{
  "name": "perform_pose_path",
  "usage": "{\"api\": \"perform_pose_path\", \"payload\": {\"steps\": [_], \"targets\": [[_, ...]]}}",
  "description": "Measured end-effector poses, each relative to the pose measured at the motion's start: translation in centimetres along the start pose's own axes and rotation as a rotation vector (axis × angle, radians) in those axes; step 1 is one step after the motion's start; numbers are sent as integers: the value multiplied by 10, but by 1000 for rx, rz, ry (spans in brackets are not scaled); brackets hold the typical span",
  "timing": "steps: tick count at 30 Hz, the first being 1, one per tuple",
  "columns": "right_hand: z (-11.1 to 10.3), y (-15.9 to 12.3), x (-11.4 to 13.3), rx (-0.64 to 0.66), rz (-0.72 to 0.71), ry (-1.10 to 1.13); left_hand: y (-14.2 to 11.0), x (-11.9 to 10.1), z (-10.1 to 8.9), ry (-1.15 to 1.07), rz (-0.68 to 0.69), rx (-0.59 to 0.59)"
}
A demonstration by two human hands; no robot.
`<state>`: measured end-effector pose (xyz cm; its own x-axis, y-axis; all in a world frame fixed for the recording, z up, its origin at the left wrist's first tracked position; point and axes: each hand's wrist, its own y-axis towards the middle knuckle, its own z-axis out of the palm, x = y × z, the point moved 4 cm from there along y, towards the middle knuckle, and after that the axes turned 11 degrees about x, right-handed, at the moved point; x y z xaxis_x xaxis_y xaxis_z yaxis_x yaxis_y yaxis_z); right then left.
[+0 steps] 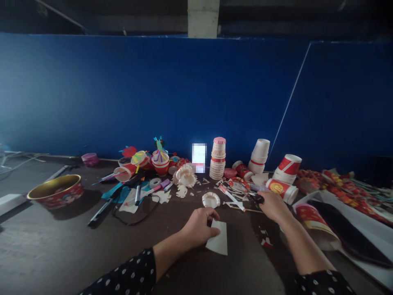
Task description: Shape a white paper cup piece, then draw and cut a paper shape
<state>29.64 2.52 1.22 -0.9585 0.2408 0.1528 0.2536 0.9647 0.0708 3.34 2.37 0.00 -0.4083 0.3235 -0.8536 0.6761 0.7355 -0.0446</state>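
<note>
My left hand (199,229) pinches a white piece of paper (218,241) between thumb and fingers, just above the dark table. The piece is flat with a slightly curved lower edge. To the right and farther forward, my right hand (272,205) closes its fingertips on a black handle (258,198), which looks like that of scissors; the rest is hard to make out. Just beyond my left hand lies a white ring with a scalloped rim (211,200). An orange-and-white marker (233,198) and a thin wooden stick (248,209) lie left of my right hand.
A stack of paper cups (217,166) stands at the back, with more white cups (260,153) to its right. Decorated cups (160,162) and a gold-lined bowl (57,192) are leftward. A phone (350,231) and a tipped red cup (316,225) lie at right. Paper scraps litter the table (123,254).
</note>
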Motion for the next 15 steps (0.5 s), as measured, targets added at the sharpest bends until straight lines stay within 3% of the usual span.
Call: {"api": "perform_pose_path", "payload": {"steps": [8,15], "targets": [[-9,-6,11,6,-30,29,0,2,2,46,-18,-34],[-2,-14,53,-24,-108,128,-2,3,1,141,12,-79]]}}
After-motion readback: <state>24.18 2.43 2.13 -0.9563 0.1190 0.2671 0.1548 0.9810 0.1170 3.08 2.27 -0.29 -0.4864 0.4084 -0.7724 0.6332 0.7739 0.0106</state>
